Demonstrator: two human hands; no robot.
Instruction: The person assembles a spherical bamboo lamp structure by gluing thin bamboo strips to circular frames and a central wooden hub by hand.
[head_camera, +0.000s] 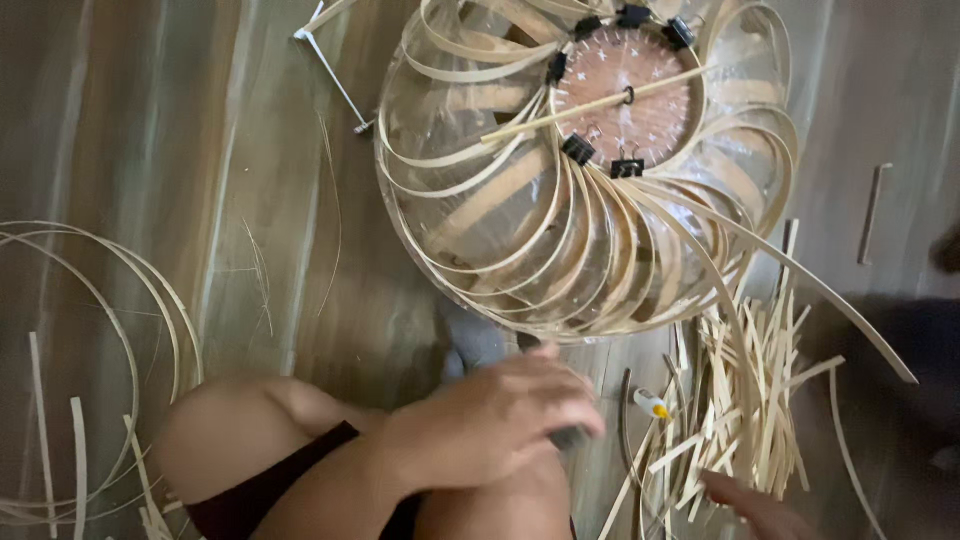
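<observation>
My left hand (495, 420) rests over my bent knee (250, 440), blurred, with its fingers curled around a small dark object (570, 437) that peeks out below the fingertips. Only part of my right hand (750, 505) shows at the bottom edge, lying on a heap of short bamboo strips (750, 400); its grip is hidden. Just beyond my left hand stands a domed frame of curved bamboo strips (560, 250) over a clear bowl-shaped mould. A round wooden disc (625, 95) on top is ringed by black binder clips (578, 148), and a thin stick (590, 105) lies across it.
A small white bottle with a yellow cap (650, 403) lies beside the strip heap. Long curved bamboo strips (110, 330) loop over the wooden floor at left. A thin metal rod (335, 75) lies at the top, a short stick (872, 212) at right, and a grey thing (470, 340) near the frame.
</observation>
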